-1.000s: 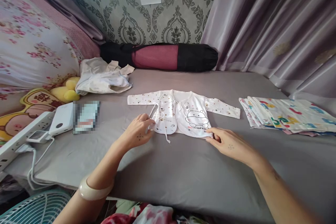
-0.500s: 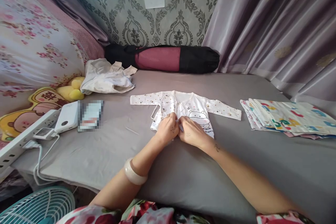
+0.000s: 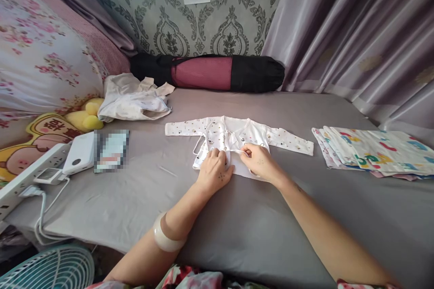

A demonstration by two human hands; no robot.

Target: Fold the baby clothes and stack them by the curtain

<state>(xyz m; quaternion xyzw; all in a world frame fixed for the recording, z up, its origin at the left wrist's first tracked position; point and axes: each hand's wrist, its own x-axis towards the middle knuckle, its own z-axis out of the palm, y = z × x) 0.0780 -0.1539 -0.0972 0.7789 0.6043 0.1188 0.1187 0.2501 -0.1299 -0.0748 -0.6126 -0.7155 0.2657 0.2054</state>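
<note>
A small white printed baby shirt point(image 3: 233, 137) lies flat on the grey bed sheet point(image 3: 237, 216), sleeves spread to both sides. My left hand point(image 3: 214, 171) presses on the shirt's lower left front, fingers curled onto the cloth. Just right of it, my right hand point(image 3: 259, 162) pinches a thin white tie string of the shirt and holds it taut over the shirt's middle. A pale bangle point(image 3: 162, 237) sits on my left wrist.
A stack of colourful folded cloths point(image 3: 373, 151) lies at the right. Crumpled pale garments point(image 3: 134, 98) and a black-and-pink roll bag point(image 3: 208, 72) sit at the back. A white power bank point(image 3: 79, 156), cable, yellow plush toy point(image 3: 84, 115) are left; a fan point(image 3: 50, 268) below.
My hands came in from the shirt's lower corners to its middle. The right hand now pinches a tie string and the shirt's right front is folded over, hiding the printed animal.
</note>
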